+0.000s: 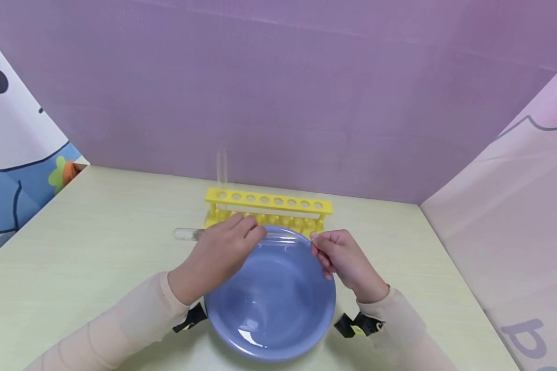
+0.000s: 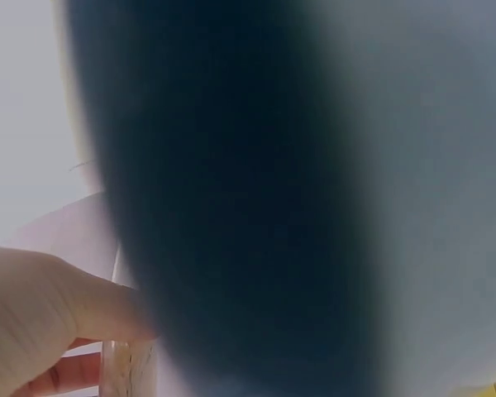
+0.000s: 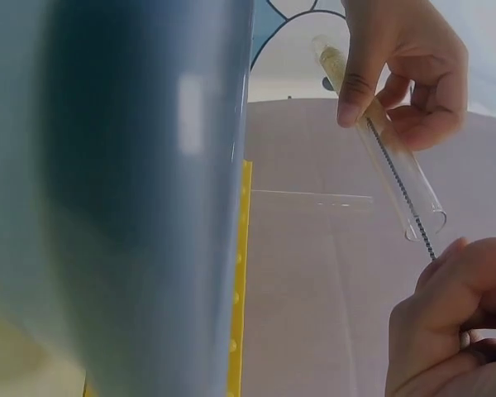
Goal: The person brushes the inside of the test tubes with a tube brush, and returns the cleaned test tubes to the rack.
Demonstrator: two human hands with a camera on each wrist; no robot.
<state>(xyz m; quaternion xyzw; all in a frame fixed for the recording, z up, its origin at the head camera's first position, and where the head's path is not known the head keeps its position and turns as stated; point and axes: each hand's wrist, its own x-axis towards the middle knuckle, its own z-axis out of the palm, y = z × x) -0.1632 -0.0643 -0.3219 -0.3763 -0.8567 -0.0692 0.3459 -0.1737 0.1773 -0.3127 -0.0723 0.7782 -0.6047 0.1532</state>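
My left hand [image 1: 227, 250] grips a clear glass test tube [image 1: 183, 234] lying almost level over the far rim of a blue basin [image 1: 269, 288]. The tube's rounded end points left, its mouth right. Inside runs a test tube brush, whose pale bristles [image 3: 334, 68] sit near the closed end and whose twisted wire [image 3: 401, 188] comes out at the mouth. My right hand [image 1: 345, 257] pinches that wire just beyond the mouth. In the left wrist view the left thumb [image 2: 74, 306] presses the tube [image 2: 128, 368], while the blurred basin wall hides much else.
Behind the basin stands a yellow test tube rack [image 1: 269, 200] with a row of holes. Another clear test tube [image 1: 222, 167] stands upright in its leftmost hole. A purple cloth wall [image 1: 278, 93] rises behind the pale table [image 1: 120, 216].
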